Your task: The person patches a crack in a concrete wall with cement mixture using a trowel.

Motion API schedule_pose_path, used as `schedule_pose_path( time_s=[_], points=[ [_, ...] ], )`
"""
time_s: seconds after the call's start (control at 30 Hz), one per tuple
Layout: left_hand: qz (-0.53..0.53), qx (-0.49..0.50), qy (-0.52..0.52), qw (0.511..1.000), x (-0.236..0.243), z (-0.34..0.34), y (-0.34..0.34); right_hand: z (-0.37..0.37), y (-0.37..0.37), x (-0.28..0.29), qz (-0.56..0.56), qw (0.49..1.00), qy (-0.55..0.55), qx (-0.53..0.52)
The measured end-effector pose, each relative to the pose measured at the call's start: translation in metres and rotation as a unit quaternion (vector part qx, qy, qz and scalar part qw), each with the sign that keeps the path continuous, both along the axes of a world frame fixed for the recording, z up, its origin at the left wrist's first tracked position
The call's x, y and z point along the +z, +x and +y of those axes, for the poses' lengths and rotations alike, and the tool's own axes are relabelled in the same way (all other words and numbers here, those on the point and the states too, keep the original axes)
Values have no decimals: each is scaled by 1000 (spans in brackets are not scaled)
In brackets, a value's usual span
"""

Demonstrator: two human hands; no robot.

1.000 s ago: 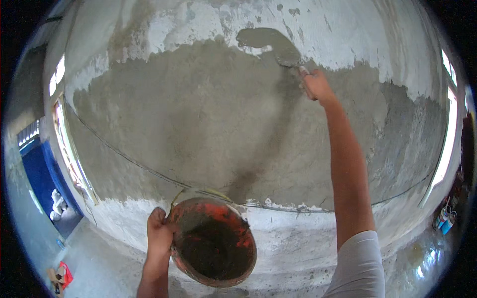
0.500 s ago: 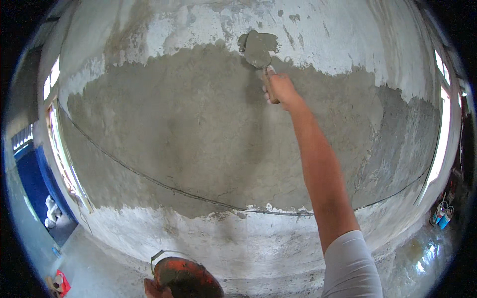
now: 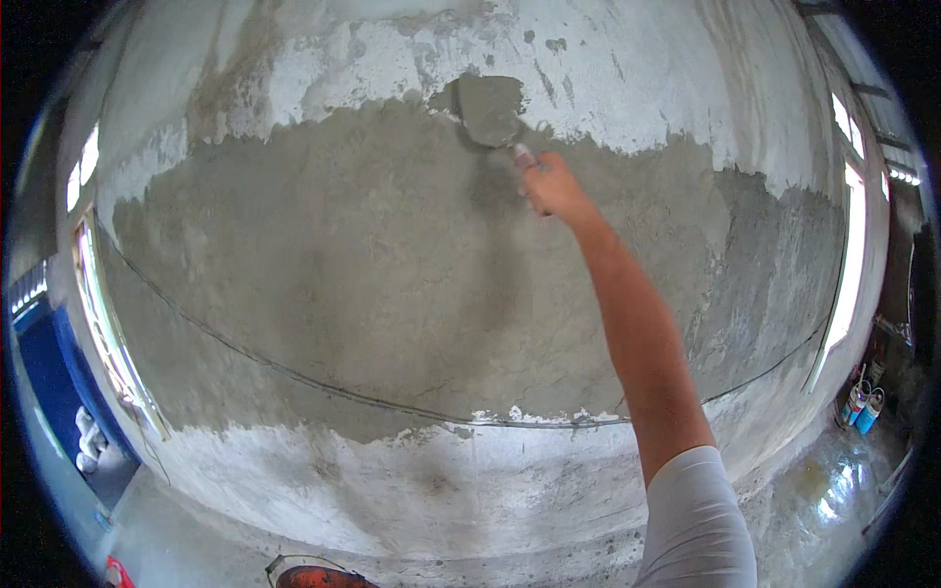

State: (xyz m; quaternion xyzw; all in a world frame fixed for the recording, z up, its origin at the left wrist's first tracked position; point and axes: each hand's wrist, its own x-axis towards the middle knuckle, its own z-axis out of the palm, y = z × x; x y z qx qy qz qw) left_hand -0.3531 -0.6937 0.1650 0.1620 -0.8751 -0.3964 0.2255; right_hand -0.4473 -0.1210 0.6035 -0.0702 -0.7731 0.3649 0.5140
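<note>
My right hand (image 3: 552, 183) is closed around the handle of a trowel (image 3: 492, 120), with the arm stretched up in front of me. The cement-smeared blade lies against the wall at the upper edge of a broad grey patch of mortar (image 3: 343, 255). Fresh, darker mortar (image 3: 444, 99) shows just left of the blade, over the whitish old wall surface (image 3: 627, 88). At the bottom edge the rim of a reddish-orange bucket (image 3: 321, 577) with a wire handle peeks in, mostly cut off. My left hand is out of sight.
A dark cable (image 3: 323, 385) sags across the wall's lower part. Bright windows (image 3: 103, 304) flank the wall on both sides. A blue doorway (image 3: 44, 363) with white bundles is at the left; blue-and-white containers (image 3: 867, 410) stand on the right-hand floor.
The trowel has shifted slightly left and down along the mortar's upper edge, its blade spreading the fresh smear. The bucket has sunk toward the bottom edge, and my left hand has left the view.
</note>
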Motion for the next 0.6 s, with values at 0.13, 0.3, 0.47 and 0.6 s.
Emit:
schedule_pose_path(
  time_s=[0.13,0.3,0.47,0.6],
  points=[
    [21,-18,-16,1000,-29,-5,-10,52,41,20,-14,997,0,-74],
    [53,-43,-30,997,-29,11,-18,145,110,2,-86,975,39,-203],
    [26,-71,79,994,-40,25,-20,177,165,-20,-150,950,11,-274],
    [-44,-89,82,992,-31,34,-17,232,156,-24,-5,953,210,-219]
  ],
)
